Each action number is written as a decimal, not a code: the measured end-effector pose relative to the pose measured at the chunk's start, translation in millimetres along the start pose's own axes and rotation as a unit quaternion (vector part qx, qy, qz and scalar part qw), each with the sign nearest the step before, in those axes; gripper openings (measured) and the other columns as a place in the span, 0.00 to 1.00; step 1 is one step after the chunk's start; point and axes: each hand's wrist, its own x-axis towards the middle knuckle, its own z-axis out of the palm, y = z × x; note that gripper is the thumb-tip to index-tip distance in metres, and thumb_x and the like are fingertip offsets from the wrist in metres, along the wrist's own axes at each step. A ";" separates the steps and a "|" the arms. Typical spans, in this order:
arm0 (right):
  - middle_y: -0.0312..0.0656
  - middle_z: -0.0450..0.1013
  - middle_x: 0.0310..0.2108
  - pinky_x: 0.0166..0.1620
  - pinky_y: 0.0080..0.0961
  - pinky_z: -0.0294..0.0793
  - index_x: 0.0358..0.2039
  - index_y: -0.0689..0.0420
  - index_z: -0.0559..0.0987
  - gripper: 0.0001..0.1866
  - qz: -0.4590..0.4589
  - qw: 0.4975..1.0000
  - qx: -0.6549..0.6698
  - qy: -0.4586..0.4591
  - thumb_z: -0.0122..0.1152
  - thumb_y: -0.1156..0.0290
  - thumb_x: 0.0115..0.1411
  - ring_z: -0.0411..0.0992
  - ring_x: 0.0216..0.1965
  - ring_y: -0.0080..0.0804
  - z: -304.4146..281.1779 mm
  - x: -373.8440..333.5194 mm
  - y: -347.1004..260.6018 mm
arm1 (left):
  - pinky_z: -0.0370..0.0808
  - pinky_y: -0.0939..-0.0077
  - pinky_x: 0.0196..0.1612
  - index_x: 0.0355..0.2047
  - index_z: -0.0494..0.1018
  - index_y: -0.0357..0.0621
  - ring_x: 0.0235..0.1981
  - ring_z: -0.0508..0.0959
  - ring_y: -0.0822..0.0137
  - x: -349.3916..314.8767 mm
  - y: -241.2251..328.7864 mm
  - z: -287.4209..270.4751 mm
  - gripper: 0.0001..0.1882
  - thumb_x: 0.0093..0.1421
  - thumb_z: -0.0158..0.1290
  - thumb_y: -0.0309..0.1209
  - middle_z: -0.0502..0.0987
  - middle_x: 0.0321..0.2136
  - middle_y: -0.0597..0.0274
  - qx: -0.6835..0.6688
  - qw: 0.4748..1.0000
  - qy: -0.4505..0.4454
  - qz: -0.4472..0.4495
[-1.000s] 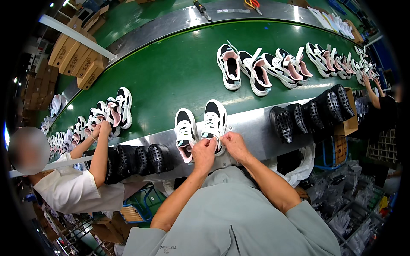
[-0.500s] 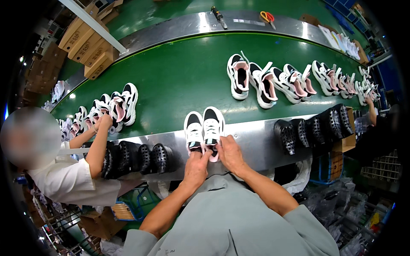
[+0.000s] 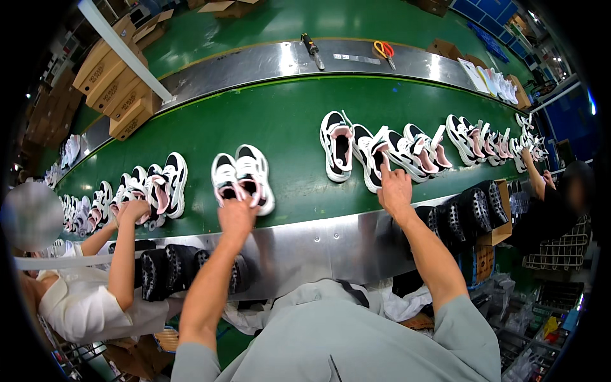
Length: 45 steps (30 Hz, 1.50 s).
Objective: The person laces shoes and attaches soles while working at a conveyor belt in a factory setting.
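Note:
My left hand (image 3: 237, 219) is closed on the heels of a pair of white, black and pink sneakers (image 3: 253, 167) over the green belt (image 3: 289, 137), toes pointing away from me. Part of the heels is hidden behind my fingers. My right hand (image 3: 397, 191) is at the heel of another such sneaker (image 3: 365, 153), its index finger at the pink collar and the rest of the fingers curled in. Just left of that shoe lies its neighbour (image 3: 331, 159), loose strap standing up.
More sneakers line the belt at left (image 3: 173, 184) and right (image 3: 463, 140). Black shoe forms (image 3: 156, 274) stand on the metal ledge (image 3: 318, 254) at both sides. A co-worker's hand (image 3: 133, 211) handles shoes at left; another person works at far right. Scissors (image 3: 384, 51) and a screwdriver-like tool (image 3: 310, 48) lie beyond.
The pair has gone from the metal ledge before me forward and left onto the belt, in my left hand alone. My right hand has let go of it and reached right to another sneaker.

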 end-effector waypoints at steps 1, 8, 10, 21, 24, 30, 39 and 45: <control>0.43 0.78 0.39 0.47 0.37 0.66 0.53 0.57 0.72 0.28 -0.037 0.998 -0.055 0.006 0.65 0.74 0.50 0.71 0.45 0.41 12.2 4.4 6.2 | 0.77 0.55 0.36 0.38 0.83 0.52 0.36 0.81 0.53 12.9 -21.0 2.7 0.16 0.55 0.65 0.47 0.82 0.30 0.53 0.023 1.000 -0.004 0.002; 0.41 0.78 0.36 0.46 0.36 0.66 0.59 0.51 0.72 0.31 -0.132 0.989 0.044 0.040 0.59 0.80 0.52 0.71 0.44 0.39 21.5 43.1 -15.9 | 0.76 0.54 0.48 0.45 0.80 0.49 0.42 0.78 0.42 21.8 -110.7 3.8 0.20 0.54 0.65 0.41 0.81 0.33 0.44 -0.079 0.991 -0.095 -0.045; 0.39 0.75 0.35 0.48 0.40 0.64 0.63 0.42 0.70 0.34 -0.153 0.987 0.038 -0.029 0.64 0.73 0.54 0.70 0.45 0.41 17.0 48.5 -37.3 | 0.75 0.53 0.49 0.48 0.80 0.52 0.46 0.77 0.43 12.7 -119.5 7.2 0.23 0.52 0.67 0.42 0.81 0.39 0.43 -0.038 0.986 -0.144 -0.069; 0.43 0.78 0.33 0.45 0.46 0.64 0.41 0.46 0.82 0.15 -0.166 0.978 0.112 -0.059 0.67 0.54 0.56 0.72 0.42 0.43 -19.4 -1.7 -87.4 | 0.69 0.53 0.62 0.63 0.66 0.39 0.59 0.71 0.42 -12.7 85.6 -25.9 0.38 0.55 0.66 0.37 0.72 0.57 0.38 -0.336 0.939 0.004 0.071; 0.38 0.77 0.28 0.43 0.43 0.63 0.42 0.48 0.82 0.18 -0.196 0.960 0.159 -0.126 0.70 0.55 0.53 0.72 0.40 0.40 -59.1 -38.1 -103.2 | 0.69 0.52 0.60 0.65 0.62 0.37 0.55 0.73 0.39 5.6 105.6 -19.5 0.40 0.57 0.65 0.39 0.75 0.53 0.37 -0.427 0.903 0.021 0.034; 0.40 0.77 0.29 0.44 0.43 0.64 0.43 0.47 0.83 0.18 -0.224 0.935 0.173 -0.213 0.70 0.53 0.55 0.72 0.42 0.42 -96.7 -85.2 -127.9 | 0.75 0.74 0.34 0.50 0.75 0.34 0.30 0.78 0.71 18.5 101.9 -6.6 0.18 0.67 0.55 0.35 0.80 0.31 0.61 -0.603 0.772 -0.199 -0.026; 0.43 0.75 0.40 0.52 0.48 0.66 0.47 0.46 0.81 0.21 -0.209 0.967 0.139 -0.036 0.69 0.61 0.51 0.69 0.50 0.46 -30.7 -161.3 -137.3 | 0.75 0.73 0.33 0.51 0.75 0.35 0.29 0.78 0.69 -12.5 101.0 -40.4 0.24 0.53 0.60 0.31 0.80 0.31 0.60 -0.566 0.776 -0.277 -0.020; 0.48 0.76 0.40 0.49 0.45 0.72 0.54 0.59 0.75 0.28 0.171 0.928 0.324 0.066 0.70 0.60 0.56 0.73 0.45 0.49 -77.6 -212.6 -74.6 | 0.68 0.56 0.53 0.54 0.74 0.41 0.50 0.72 0.50 -46.1 147.0 -89.5 0.34 0.49 0.68 0.43 0.76 0.47 0.52 -0.234 0.954 0.017 0.189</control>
